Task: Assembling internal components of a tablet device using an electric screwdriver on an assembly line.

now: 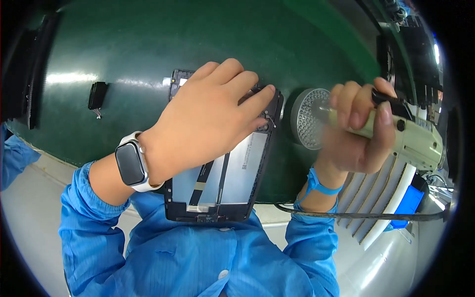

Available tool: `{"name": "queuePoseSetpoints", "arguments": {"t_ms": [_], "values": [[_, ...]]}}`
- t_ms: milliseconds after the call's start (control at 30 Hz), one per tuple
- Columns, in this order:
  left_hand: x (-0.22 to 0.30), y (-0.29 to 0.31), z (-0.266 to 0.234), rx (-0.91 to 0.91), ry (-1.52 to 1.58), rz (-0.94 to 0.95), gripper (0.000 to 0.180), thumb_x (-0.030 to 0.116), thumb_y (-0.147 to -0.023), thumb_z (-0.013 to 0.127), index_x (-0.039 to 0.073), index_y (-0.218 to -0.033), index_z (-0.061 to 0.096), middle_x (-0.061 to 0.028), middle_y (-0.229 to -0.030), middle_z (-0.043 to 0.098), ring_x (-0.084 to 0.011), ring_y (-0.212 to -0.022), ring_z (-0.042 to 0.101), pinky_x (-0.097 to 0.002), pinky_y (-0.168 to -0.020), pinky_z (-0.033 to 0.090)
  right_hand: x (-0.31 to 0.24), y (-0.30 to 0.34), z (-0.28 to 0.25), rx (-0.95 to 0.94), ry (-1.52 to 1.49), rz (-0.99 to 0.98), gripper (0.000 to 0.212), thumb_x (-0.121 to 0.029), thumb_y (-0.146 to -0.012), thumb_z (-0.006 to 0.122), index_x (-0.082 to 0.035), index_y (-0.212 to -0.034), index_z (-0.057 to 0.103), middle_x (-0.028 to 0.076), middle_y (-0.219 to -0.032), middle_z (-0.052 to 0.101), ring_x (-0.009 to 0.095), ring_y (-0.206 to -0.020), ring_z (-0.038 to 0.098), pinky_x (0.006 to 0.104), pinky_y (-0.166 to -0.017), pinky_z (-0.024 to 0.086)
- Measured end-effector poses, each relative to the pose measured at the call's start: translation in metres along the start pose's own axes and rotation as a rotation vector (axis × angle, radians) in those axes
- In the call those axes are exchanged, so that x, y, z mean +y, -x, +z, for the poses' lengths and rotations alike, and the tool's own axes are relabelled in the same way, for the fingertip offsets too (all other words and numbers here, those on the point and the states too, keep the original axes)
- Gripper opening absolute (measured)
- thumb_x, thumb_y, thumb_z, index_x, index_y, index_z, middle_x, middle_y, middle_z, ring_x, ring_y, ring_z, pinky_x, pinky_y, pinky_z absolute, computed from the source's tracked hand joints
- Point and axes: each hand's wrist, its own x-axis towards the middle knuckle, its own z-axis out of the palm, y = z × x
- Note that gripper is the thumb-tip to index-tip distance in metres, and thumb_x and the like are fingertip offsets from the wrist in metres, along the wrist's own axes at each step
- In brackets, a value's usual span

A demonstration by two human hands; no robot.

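Observation:
A tablet with its back off [244,171] lies on the green work mat, its inner metal plate and dark flat cables bare. Across its upper part rests my left hand [217,106], index finger and thumb apart near the top right corner; the other fingertips are hidden. On that wrist is a watch with a dark face [130,163]. My right hand [363,126] is wrapped round a pale green electric screwdriver [418,143] with a black lever, raised off the mat and tilted. Its tip end is smeared by motion beside a round metal dish with many holes [309,119].
A small black part with short wires [98,95] lies at the left of the mat [148,39]. A dark cable [366,216] runs across at the lower right. Beyond it stand white dividers [381,198] and a blue bin [408,205]. Another person's blue sleeve [20,156] shows at far left.

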Motion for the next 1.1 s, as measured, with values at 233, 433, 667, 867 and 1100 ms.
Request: {"name": "queuePoseSetpoints", "arguments": {"t_ms": [233, 433, 667, 867, 1100], "values": [[0.001, 0.003, 0.0, 0.007, 0.012, -0.024, 0.048, 0.023, -0.073, 0.077, 0.005, -0.116, 0.065, -0.0091, -0.11, 0.062, -0.0255, -0.103, 0.057, -0.0377, -0.089, 0.047, 0.019, 0.001, 0.028, -0.042, 0.062, 0.075, 0.037, -0.021, -0.09, 0.051, 0.005, -0.116, 0.057, 0.001, -0.062, 0.043, 0.013, -0.056, 0.039, 0.0359, -0.062, 0.038], [0.0, 0.005, 0.004, 0.012, -0.003, -0.022, 0.047, 0.024, -0.074, 0.076, 0.005, -0.116, 0.065, -0.008, -0.108, 0.06, -0.0245, -0.103, 0.056, -0.0369, -0.09, 0.046, 0.023, 0.0, 0.029, -0.003, 0.058, 0.022, 0.031, -0.015, -0.088, 0.053, 0.006, -0.11, 0.057, 0.003, -0.059, 0.045, 0.013, -0.053, 0.042, 0.0338, -0.058, 0.04], [-0.002, 0.003, -0.006, 0.015, -0.015, -0.001, 0.046, 0.024, -0.076, 0.075, 0.005, -0.117, 0.065, -0.0077, -0.108, 0.06, -0.0241, -0.103, 0.056, -0.0367, -0.09, 0.046, 0.026, -0.006, 0.031, -0.042, -0.006, 0.05, 0.026, -0.005, -0.086, 0.054, 0.007, -0.108, 0.054, 0.006, -0.059, 0.048, 0.013, -0.052, 0.046, 0.0305, -0.054, 0.041], [0.003, 0.0, -0.006, -0.01, 0.029, 0.058, 0.04, 0.023, -0.076, 0.073, 0.004, -0.111, 0.065, -0.0118, -0.116, 0.059, -0.0305, -0.108, 0.054, -0.0427, -0.092, 0.045, 0.029, 0.003, 0.03, 0.048, -0.026, 0.099, 0.021, -0.002, -0.085, 0.061, 0.003, -0.104, 0.052, 0.007, -0.065, 0.051, 0.013, -0.054, 0.047, 0.0269, -0.053, 0.04], [0.085, 0.074, -0.008, -0.145, 0.13, 0.364, 0.043, 0.035, -0.088, 0.06, 0.005, -0.119, 0.061, -0.0121, -0.127, 0.056, -0.032, -0.124, 0.05, -0.0505, -0.106, 0.04, 0.007, 0.007, 0.006, 0.041, 0.037, -0.034, 0.023, -0.008, -0.085, 0.064, 0.0, -0.102, 0.052, 0.006, -0.064, 0.05, 0.014, -0.053, 0.046, 0.0287, -0.054, 0.04]]}}
